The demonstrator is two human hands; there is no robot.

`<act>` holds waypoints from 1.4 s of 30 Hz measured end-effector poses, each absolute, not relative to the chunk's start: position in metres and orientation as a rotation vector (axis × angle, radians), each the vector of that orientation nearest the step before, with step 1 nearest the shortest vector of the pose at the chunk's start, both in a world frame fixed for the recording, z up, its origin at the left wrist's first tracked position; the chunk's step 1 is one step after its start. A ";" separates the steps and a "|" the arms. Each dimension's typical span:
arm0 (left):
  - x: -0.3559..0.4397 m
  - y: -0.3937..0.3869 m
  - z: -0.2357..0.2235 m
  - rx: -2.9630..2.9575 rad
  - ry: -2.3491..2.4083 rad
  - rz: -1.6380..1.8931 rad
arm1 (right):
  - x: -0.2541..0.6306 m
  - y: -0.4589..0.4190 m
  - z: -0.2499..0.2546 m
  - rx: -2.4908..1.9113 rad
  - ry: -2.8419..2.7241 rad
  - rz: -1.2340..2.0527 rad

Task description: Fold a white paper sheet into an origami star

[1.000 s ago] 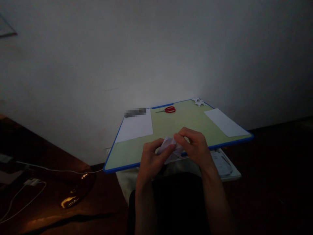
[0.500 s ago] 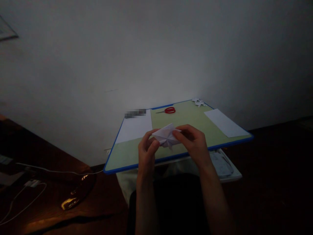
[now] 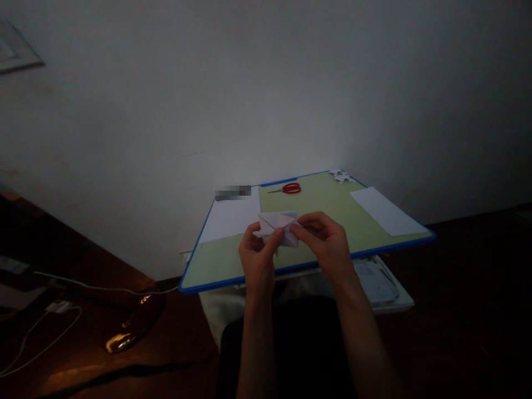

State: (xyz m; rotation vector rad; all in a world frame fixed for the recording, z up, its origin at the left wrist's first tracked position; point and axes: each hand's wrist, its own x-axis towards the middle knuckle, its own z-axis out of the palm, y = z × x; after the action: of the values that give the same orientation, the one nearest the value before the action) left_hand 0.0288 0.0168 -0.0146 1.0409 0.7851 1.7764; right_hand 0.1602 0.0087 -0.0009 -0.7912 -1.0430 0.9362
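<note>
A white piece of folded paper [image 3: 277,220], with several creased flaps, is held up above the near part of the green table [image 3: 316,199]. My left hand [image 3: 258,260] grips its left side, the thumb pressed on the front near the middle. On the right side, my right hand [image 3: 326,238] pinches an edge between thumb and fingers. Both thumbs lie close together on the paper. Fingers behind the paper are partly hidden.
Red-handled scissors [image 3: 291,189] lie toward the back. White sheets rest at left [image 3: 233,219] and right [image 3: 386,210]. Small folded paper pieces [image 3: 341,176] sit in the far right corner, and a blurred-out object [image 3: 233,193] at the back left. A wall [image 3: 266,100] stands behind.
The folded paper has been turned and its flaps show differently, with a flatter upper edge. My left thumb has moved inward onto its front. The whole view has shifted slightly.
</note>
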 end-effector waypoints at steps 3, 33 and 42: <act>0.027 0.018 -0.015 1.058 0.870 1.783 | 0.162 0.009 -0.004 -0.787 -1.126 0.933; 0.000 0.001 -0.003 1.521 0.964 1.329 | 0.207 -0.001 -0.006 -0.665 -1.789 0.276; 0.007 0.001 -0.004 1.490 0.913 1.414 | 0.193 0.008 -0.007 -0.714 -1.661 0.334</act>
State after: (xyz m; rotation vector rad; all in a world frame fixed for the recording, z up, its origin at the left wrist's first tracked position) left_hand 0.0072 0.0009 -0.0036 1.4897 0.9126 1.4136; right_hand 0.1934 0.0075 -0.0071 -0.7138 -1.6605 0.3338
